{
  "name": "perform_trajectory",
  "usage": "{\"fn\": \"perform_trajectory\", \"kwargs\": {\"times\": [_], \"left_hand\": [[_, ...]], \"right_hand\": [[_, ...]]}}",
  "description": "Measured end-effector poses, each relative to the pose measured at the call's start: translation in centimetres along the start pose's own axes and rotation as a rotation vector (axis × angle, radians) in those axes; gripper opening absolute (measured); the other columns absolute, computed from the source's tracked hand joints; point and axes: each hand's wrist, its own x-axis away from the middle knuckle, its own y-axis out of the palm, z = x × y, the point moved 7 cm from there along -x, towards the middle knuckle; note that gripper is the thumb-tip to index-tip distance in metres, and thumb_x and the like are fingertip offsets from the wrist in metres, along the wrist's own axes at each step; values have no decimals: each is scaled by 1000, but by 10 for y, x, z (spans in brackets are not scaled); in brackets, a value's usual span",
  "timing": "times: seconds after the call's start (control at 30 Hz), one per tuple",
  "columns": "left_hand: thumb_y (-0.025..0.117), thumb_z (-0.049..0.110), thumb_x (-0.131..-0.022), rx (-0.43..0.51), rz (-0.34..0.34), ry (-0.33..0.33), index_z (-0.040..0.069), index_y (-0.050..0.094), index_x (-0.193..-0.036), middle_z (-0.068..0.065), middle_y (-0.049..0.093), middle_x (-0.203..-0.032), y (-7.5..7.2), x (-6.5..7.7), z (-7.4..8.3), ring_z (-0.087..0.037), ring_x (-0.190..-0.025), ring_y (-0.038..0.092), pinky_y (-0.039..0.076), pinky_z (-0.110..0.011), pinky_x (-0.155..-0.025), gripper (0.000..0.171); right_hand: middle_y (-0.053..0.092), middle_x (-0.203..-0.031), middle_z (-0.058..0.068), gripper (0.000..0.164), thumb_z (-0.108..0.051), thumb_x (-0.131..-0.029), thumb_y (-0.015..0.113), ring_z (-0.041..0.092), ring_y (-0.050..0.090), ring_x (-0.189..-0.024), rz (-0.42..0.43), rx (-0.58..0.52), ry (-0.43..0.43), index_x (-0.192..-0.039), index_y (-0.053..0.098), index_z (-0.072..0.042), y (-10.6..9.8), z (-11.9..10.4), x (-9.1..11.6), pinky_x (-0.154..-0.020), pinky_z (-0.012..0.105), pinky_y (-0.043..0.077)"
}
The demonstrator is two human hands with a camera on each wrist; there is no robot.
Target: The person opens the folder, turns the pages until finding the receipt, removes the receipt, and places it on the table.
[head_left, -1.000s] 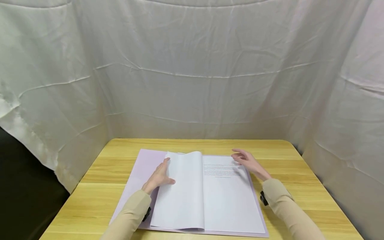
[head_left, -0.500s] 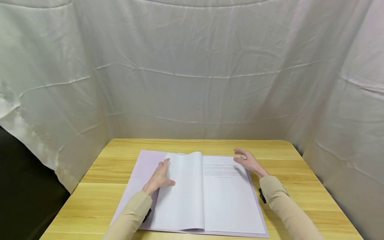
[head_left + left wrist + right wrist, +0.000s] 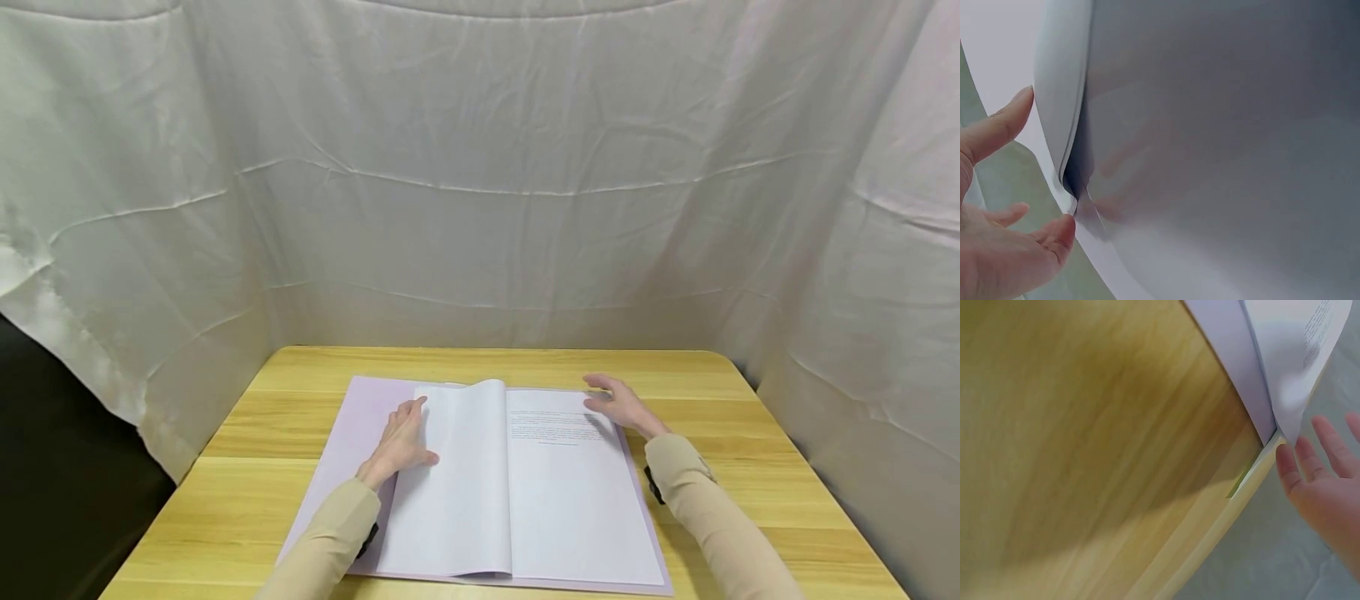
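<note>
A lilac folder [image 3: 360,425] lies spread on the table with white pages inside. Its left page [image 3: 468,483] bulges up along the middle fold, while the right page [image 3: 585,508] lies flatter and carries several lines of small print near the top. My left hand [image 3: 397,442] is at the left page's outer edge, thumb spread over the paper; in the left wrist view its fingertips [image 3: 1065,231] are right at the page edge. Over the top right corner of the right page is my right hand [image 3: 621,406], fingers loosely extended and holding nothing.
The wooden table [image 3: 757,475] extends around the folder on both sides and behind it. A pale grey curtain [image 3: 495,242] hangs behind and along the sides. Dark cloth [image 3: 60,475] shows at the lower left.
My right hand has shifted slightly to the right over the page corner, and its fingers have spread a little. The left hand and the folder have barely moved.
</note>
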Motion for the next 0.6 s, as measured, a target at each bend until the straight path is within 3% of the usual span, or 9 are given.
{"fn": "perform_trajectory", "kwargs": {"times": [0.13,0.33,0.6], "left_hand": [[88,2,-70,39,-28,31,-7,29,-153,-34,32,-157,2,-1,0,-53,-145,30,24,-66,-121,101],[82,-6,-72,94,-84,110,-6,30,-153,-30,35,-158,5,1,5,-48,-147,32,26,-62,-122,96],[76,-11,-74,128,-133,162,-6,30,-153,-31,35,-157,8,0,7,-48,-147,32,25,-61,-123,91]], "right_hand": [[47,-145,36,53,-11,-98,62,55,42,-137,-1,11,-10,-143,44,13,0,-1,0,-113,66,36],[48,-143,38,52,-9,-98,60,55,45,-134,-7,12,-5,-143,44,13,0,-1,-1,-112,66,37],[54,-136,38,51,-6,-98,60,55,49,-129,-6,22,43,-143,45,11,-1,1,-1,-111,68,38]]}}
